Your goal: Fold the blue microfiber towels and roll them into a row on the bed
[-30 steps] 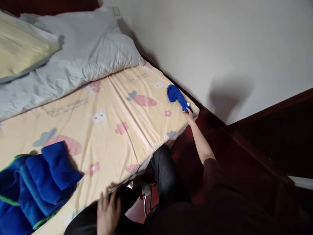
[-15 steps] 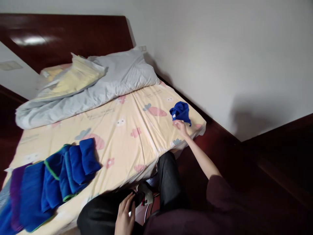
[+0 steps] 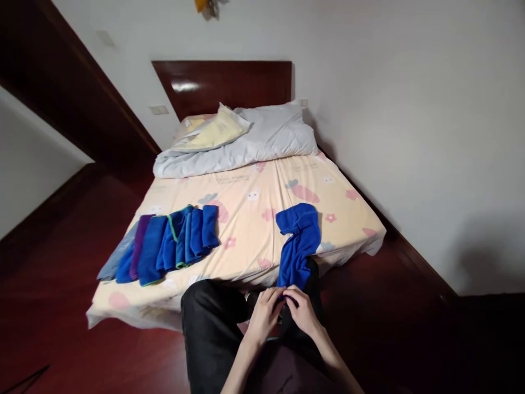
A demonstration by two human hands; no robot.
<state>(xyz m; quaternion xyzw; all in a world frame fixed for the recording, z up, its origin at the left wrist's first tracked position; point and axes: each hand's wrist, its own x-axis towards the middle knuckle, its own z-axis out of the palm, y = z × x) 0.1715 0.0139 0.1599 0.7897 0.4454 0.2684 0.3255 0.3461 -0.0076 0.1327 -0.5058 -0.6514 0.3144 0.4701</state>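
Note:
A blue cloth (image 3: 301, 235) lies partly on the bed's front edge and hangs down toward my lap, loosely crumpled. Its near end is pinched by my left hand (image 3: 267, 307) and my right hand (image 3: 300, 309), which are close together above my knees. To the left on the bed, several folded cloths (image 3: 153, 246) overlap in a row, mostly blue, with a purple one (image 3: 140, 241) and a grey-blue one (image 3: 118, 257) at the left end.
The bed sheet (image 3: 246, 219) is pale yellow with printed carrots and flowers. A grey quilt (image 3: 279, 134) and a yellowish bundle (image 3: 219, 131) lie near the dark wooden headboard (image 3: 238, 82). A white wall (image 3: 402, 137) runs along the right side.
The blue cloth has come from the bed's right side to in front of me and is more spread out. Both hands now meet at its near end. The view has shifted and shows more floor at left.

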